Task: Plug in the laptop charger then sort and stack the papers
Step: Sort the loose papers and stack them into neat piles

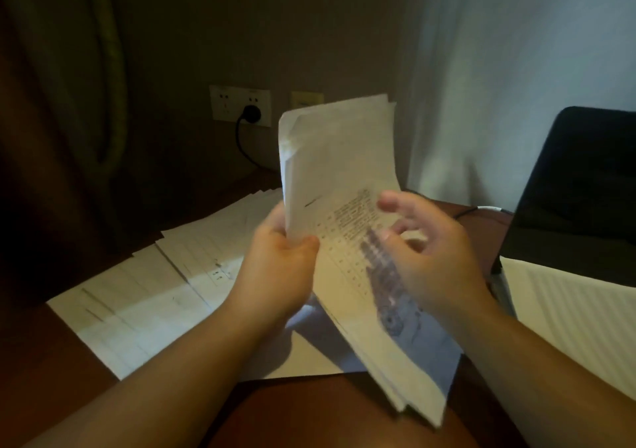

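A bundle of printed papers [339, 179] stands tilted above the table in the middle of the view. My left hand [280, 261] grips its left edge, thumb on the front. My right hand [430, 251] hovers over the printed face with fingers spread and loosely bent, holding nothing; whether it touches the sheet is unclear. More sheets [165, 282] lie spread out on the dark wooden table [51, 361] to the left. A black charger plug [250, 113] sits in the wall socket [223, 103], its cable [242, 148] dropping toward the table.
A black laptop screen [578, 192] stands open at the right, with white striped paper [564, 313] lying in front of it. A thin cable [481, 209] runs toward the laptop. Dark curtain hangs at the left, a pale curtain at the right.
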`<state>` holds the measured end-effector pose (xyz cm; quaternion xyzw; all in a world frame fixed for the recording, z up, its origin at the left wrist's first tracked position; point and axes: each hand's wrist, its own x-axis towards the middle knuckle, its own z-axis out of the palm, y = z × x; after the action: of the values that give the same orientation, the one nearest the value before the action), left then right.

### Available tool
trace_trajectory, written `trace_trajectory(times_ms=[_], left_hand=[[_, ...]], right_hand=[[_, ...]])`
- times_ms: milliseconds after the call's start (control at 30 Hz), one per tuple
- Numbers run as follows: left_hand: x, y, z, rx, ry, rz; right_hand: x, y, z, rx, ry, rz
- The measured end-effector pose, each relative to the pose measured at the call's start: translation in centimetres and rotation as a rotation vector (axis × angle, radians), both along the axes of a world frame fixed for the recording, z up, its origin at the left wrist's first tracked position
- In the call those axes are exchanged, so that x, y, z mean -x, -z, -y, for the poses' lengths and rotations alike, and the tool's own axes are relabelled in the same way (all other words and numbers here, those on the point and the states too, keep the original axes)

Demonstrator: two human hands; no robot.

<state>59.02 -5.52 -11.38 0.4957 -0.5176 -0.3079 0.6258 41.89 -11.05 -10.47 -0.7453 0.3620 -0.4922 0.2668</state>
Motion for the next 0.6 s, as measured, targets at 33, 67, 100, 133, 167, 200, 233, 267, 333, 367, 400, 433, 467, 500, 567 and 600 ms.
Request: trace_trajectory(times_ms=[33, 67, 100, 133, 167, 200, 233, 267, 333, 367, 400, 433, 467, 500, 567, 600], left_hand=[[-0.2, -0.2, 0.0, 0.009, -0.015, -0.031], [-0.5, -0.4, 0.0, 0.019, -0.025, -0.076], [-0.8, -0.7, 0.0, 0.020, -0.029, -0.132], [-1.0, -0.9, 0.1, 0.019, -0.040, -0.182], [-1.3, -1.2, 0.1, 0.020, -0.054, -0.221], [-1.5, -1.4, 0.1, 0.030, -0.065, -0.246], [-1.7, -1.6, 0.1, 0.037, -0.074, -0.267], [-1.9, -1.8, 0.0, 0.045, -0.081, -0.288], [-2.1, -2.1, -0.1, 0.048, -0.095, -0.328], [-2.2, -2.2, -0.2, 0.040, -0.094, -0.345], [-2.4, -2.2, -0.1, 0.029, -0.083, -0.357], [-2.4, -2.2, -0.1, 0.018, -0.056, -0.359], [-2.5, -2.1, -0.1, 0.009, -0.026, -0.344], [-2.4, -2.0, -0.2, -0.008, 0.004, -0.319], [-2.3, -1.7, -0.1, -0.040, 0.049, -0.243], [-2.2, -1.3, 0.1, -0.046, 0.047, -0.185]], right_hand=[[0.3, -0.1, 0.4, 0.010, 0.094, 0.018], [0.7, -0.2, 0.8, -0.017, 0.162, 0.043], [1.1, -0.2, 1.3, -0.069, 0.202, 0.062], [1.4, -0.3, 1.7, -0.136, 0.221, 0.069], [1.8, -0.3, 2.0, -0.207, 0.215, 0.085], [2.1, -0.3, 2.3, -0.280, 0.194, 0.109], [2.3, -0.4, 2.5, -0.347, 0.158, 0.132], [2.5, -0.6, 2.4, -0.408, 0.108, 0.146], [2.7, -0.9, 2.3, -0.514, -0.002, 0.163], [2.7, -0.9, 2.2, -0.548, -0.036, 0.180], [2.7, -1.0, 2.1, -0.573, -0.054, 0.205], [2.7, -1.0, 2.0, -0.591, -0.063, 0.241], [2.6, -1.0, 2.0, -0.605, -0.068, 0.285], [2.6, -1.1, 2.0, -0.610, -0.065, 0.329], [2.6, -1.2, 2.0, -0.582, -0.027, 0.402], [2.6, -1.3, 2.0, -0.558, -0.008, 0.439]])
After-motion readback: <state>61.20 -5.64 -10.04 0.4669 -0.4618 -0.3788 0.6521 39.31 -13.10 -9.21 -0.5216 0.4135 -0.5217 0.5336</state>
